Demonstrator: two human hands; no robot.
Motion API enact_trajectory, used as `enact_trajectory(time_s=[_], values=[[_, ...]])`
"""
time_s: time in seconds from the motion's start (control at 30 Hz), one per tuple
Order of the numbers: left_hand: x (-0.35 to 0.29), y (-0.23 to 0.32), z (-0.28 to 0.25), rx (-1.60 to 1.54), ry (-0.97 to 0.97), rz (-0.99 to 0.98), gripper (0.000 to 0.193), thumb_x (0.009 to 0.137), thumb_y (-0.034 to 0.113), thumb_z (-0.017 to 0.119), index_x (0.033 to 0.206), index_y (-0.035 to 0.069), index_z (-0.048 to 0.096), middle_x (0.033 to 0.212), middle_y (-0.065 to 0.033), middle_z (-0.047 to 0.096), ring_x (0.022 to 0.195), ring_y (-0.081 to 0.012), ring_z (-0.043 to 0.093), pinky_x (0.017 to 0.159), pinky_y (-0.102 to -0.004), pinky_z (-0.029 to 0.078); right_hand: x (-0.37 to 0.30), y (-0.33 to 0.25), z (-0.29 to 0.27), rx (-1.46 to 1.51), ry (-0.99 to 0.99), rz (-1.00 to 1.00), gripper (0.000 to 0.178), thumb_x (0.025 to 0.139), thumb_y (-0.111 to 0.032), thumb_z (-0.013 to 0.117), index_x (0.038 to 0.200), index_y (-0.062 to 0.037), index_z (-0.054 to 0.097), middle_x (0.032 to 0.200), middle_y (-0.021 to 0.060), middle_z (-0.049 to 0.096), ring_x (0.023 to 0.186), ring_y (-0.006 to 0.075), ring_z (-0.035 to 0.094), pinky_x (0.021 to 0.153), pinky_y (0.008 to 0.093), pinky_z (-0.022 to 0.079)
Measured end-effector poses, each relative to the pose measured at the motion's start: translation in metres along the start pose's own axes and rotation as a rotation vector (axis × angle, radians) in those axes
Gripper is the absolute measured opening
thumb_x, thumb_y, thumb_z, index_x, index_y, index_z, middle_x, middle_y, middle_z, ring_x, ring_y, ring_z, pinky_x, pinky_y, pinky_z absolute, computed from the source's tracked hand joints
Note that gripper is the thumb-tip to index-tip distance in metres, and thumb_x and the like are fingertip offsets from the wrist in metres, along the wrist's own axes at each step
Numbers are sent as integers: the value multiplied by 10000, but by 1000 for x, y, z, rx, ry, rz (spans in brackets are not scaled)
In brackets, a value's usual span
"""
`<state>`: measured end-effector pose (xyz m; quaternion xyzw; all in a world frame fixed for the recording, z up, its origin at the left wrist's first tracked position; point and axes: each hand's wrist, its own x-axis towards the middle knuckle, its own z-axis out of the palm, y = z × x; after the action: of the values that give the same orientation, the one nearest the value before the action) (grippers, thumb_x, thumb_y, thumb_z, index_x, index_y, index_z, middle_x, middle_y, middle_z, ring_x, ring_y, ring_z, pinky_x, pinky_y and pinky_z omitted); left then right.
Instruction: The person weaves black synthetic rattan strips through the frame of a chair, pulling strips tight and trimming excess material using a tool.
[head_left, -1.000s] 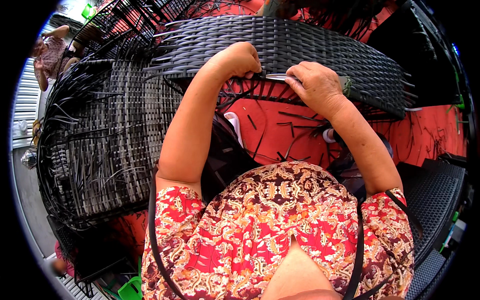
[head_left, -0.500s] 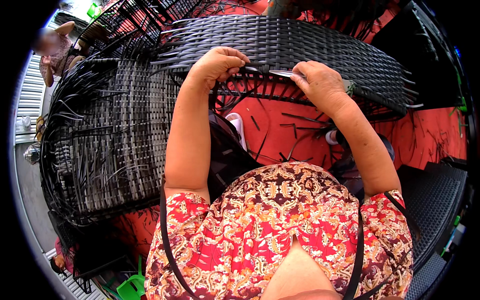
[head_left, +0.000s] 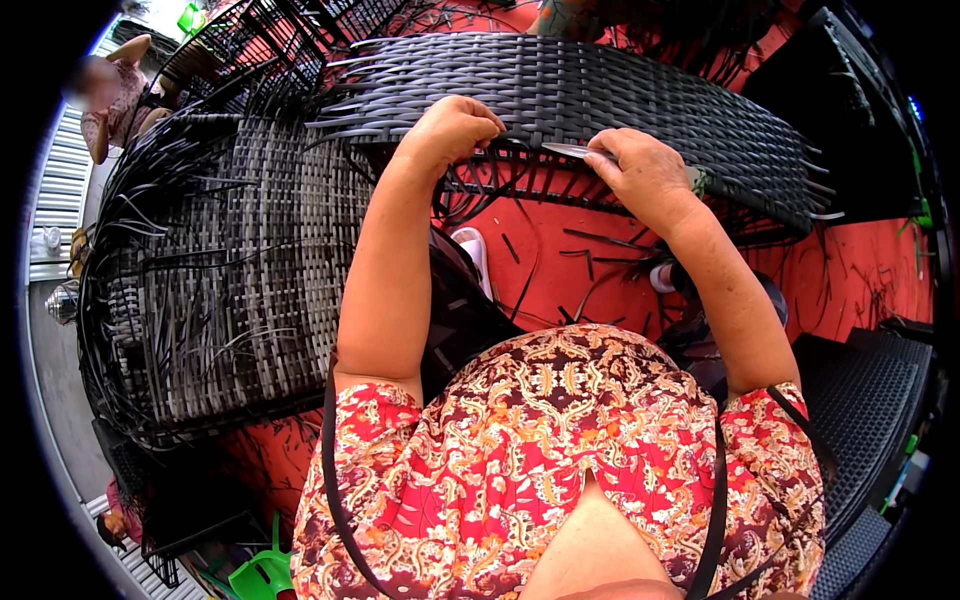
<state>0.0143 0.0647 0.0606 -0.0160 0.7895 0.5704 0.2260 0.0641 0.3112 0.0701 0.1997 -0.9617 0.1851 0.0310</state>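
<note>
Woven panel (head_left: 600, 95), long and dark grey, lies across in front of the seated worker, just past the knees, with loose strand ends poking out at both of its ends. Both hands are at its near edge. I can see the left hand (head_left: 455, 130) bent over that edge, its fingers curled in close together; whether they pinch a strand I cannot tell from here. The right hand (head_left: 640, 170), a little way along the same edge, is clamped on a slim metal tool (head_left: 565, 150), thumb and fingers shut round it, the bright tip pointing toward the left hand. Whether the tip touches the weave is too fine to make out. Below the panel, black strips (head_left: 605, 238) are scattered over the red floor (head_left: 610, 295), near a pale shoe (head_left: 471, 248). To the worker's left is a bigger grey woven piece (head_left: 240, 280), shaggy with loose ends along its far side. Another person (head_left: 125, 100) is well apart, beyond it, one arm raised, and a bright green plastic thing (head_left: 262, 574) sits low on that side
</note>
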Motion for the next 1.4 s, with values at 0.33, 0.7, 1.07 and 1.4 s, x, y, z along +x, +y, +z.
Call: enact_trajectory(time_s=[0.33, 0.7, 1.07, 1.4], values=[[4, 4, -1, -23, -10, -17, 155, 758, 57, 578, 878, 4, 660, 616, 27, 526, 440, -22, 378, 383, -167, 256, 0, 1, 0, -14, 9, -8, 230, 877, -309, 548, 926, -96, 621, 887, 67, 624, 875, 260, 604, 753, 381, 482], [7, -2, -4, -134, -53, -2, 134, 763, 55, 583, 864, 9, 658, 618, 27, 534, 422, -15, 369, 371, -160, 240, 0, 0, 1, -6, 15, 2, 196, 869, -265, 576, 936, -88, 628, 916, 70, 625, 857, 260, 603, 746, 363, 473], [7, -1, -5, -91, -23, -14, 136, 766, 60, 578, 864, 2, 653, 621, 18, 541, 414, -15, 368, 367, -157, 244, 2, -1, 1, -13, 24, -16, 228, 879, -311, 541, 924, -101, 617, 890, 68, 620, 878, 269, 599, 758, 385, 480], [4, -3, -5, -102, -21, 21, 145, 778, 64, 575, 885, -5, 645, 624, 28, 524, 423, -8, 362, 374, -155, 243, -5, -2, 1, -41, 61, 4, 225, 880, -310, 544, 911, -98, 611, 883, 69, 620, 869, 269, 602, 746, 390, 482]])
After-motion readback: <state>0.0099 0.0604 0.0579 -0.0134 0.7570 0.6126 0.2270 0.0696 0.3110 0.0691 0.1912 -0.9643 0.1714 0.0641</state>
